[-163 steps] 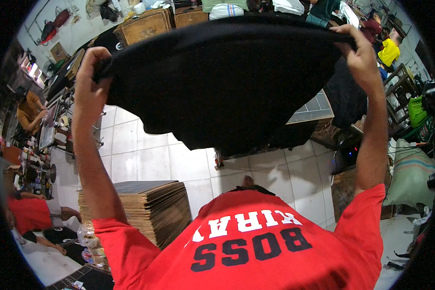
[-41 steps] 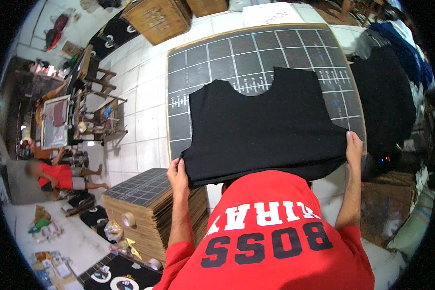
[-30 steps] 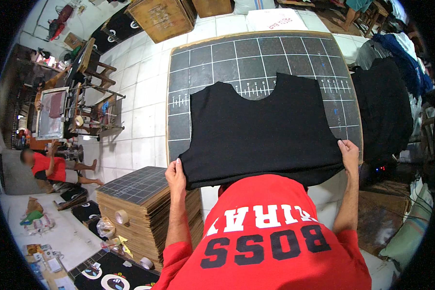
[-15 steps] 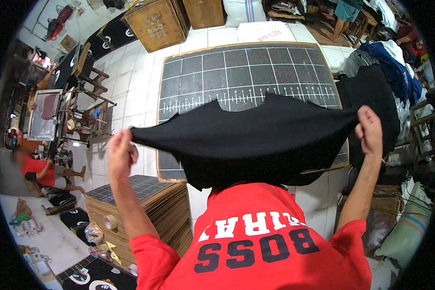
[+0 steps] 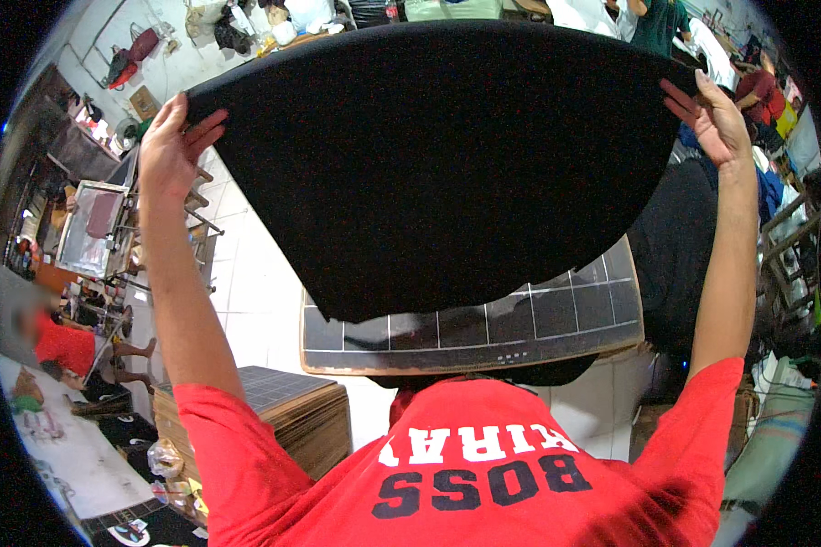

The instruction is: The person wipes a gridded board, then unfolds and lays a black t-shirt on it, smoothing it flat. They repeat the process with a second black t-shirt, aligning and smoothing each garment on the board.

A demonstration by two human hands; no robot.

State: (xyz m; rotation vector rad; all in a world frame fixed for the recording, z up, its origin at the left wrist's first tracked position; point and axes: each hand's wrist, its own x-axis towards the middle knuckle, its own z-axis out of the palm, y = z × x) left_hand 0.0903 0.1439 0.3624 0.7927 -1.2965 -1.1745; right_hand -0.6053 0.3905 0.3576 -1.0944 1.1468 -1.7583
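A large piece of black fabric (image 5: 429, 155) is held up and spread across the upper middle of my view. My left hand (image 5: 175, 146) grips its top left corner, fingers partly extended against the cloth. At the top right corner, my right hand (image 5: 713, 123) grips the same fabric, thumb at the edge and fingers curled toward it. Below the raised cloth, a dark gridded board (image 5: 465, 342) shows along its near part; its far part is hidden. Dark cloth (image 5: 666, 255) hangs at the board's right side.
A stack of gridded boards (image 5: 255, 392) stands at lower left. Further left are a screen frame (image 5: 98, 228) on a metal stand and a person in red (image 5: 68, 342). A person in dark green (image 5: 657, 27) is at top right. A pale green sack (image 5: 780, 419) lies at right.
Both my hands have risen and moved farther out, lifting the black fabric from low over the board to high in view, where it hangs widely spread.
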